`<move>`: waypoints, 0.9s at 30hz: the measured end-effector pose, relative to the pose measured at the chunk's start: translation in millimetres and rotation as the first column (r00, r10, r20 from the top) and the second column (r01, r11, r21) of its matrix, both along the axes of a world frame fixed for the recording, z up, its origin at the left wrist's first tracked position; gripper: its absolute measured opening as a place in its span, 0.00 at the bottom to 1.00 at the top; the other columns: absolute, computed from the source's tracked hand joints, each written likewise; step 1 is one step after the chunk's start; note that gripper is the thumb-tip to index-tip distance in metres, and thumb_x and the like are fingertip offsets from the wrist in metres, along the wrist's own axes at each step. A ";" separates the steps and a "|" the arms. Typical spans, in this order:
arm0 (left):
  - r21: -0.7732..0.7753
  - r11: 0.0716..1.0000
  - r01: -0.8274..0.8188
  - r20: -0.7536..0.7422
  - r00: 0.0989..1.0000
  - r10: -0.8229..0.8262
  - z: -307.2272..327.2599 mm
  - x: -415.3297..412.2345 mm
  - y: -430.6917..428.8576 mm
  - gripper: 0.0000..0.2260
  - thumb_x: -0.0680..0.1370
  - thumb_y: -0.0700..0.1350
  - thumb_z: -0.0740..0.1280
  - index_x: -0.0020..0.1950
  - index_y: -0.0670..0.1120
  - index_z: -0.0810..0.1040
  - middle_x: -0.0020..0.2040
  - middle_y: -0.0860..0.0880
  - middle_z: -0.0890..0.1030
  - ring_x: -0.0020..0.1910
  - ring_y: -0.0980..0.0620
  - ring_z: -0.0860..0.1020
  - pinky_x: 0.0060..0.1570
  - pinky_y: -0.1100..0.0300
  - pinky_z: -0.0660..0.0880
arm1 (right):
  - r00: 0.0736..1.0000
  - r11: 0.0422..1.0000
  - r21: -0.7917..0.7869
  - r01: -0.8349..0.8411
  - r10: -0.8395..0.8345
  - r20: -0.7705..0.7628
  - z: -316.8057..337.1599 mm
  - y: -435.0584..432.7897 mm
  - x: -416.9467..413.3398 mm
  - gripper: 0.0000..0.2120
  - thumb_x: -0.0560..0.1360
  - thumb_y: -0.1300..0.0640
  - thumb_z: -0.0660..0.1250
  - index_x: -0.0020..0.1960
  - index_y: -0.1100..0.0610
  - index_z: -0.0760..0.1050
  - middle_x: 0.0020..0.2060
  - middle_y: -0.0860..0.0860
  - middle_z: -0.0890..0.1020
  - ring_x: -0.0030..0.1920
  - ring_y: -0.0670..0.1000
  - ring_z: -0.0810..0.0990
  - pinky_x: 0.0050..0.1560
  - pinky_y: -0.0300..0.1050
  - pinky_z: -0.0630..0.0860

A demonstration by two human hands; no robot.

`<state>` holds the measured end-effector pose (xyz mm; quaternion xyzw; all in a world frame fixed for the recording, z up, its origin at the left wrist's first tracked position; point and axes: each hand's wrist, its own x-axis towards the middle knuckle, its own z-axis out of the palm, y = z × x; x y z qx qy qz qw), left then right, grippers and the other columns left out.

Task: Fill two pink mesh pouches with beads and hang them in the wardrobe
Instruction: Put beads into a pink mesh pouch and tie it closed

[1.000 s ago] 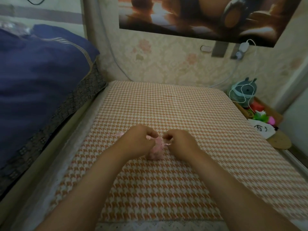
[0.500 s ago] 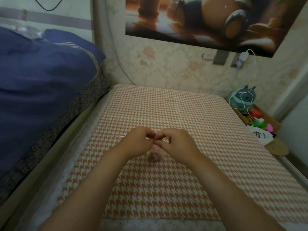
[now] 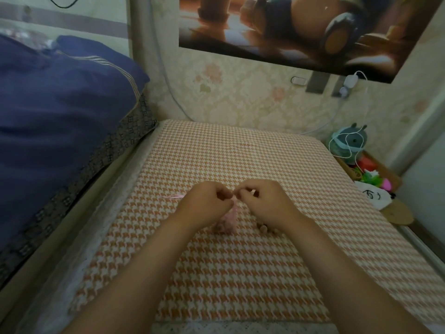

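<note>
a pink drawstring (image 3: 172, 196) trails leftward out of the left hand (image 3: 207, 203), whose curled fingers pinch it. just below both hands, the pink mesh pouch (image 3: 228, 218) rests on the orange houndstooth cover (image 3: 240, 273), where it lay half a second ago. the right hand (image 3: 262, 201) pinches the pouch's gathered top, its fingertips meeting the left's. brownish beads (image 3: 263, 228) now show beneath the right wrist. far right, a white bag (image 3: 372, 196) bears unreadable black marks.

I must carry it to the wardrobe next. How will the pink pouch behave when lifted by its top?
Probably floppy: the pouch sags in a lump below where the left hand and right hand pinch its top. Likely light: it is small beside the hands. Slumped, it should not roll.
</note>
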<state>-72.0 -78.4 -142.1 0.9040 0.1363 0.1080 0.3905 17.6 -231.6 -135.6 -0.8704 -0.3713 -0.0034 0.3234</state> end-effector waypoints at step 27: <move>0.034 0.991 0.127 -0.025 0.992 -0.126 -1.3 -3.2 15.0 0.12 0.78 0.45 0.65 0.60 0.50 0.82 0.57 0.54 0.82 0.49 0.59 0.76 0.51 0.66 0.71 | 0.993 0.992 0.086 0.095 -0.101 0.067 1.2 11.3 4.9 0.06 0.75 0.49 0.72 0.51 0.44 0.82 0.42 0.37 0.82 0.39 0.41 0.79 0.46 0.44 0.79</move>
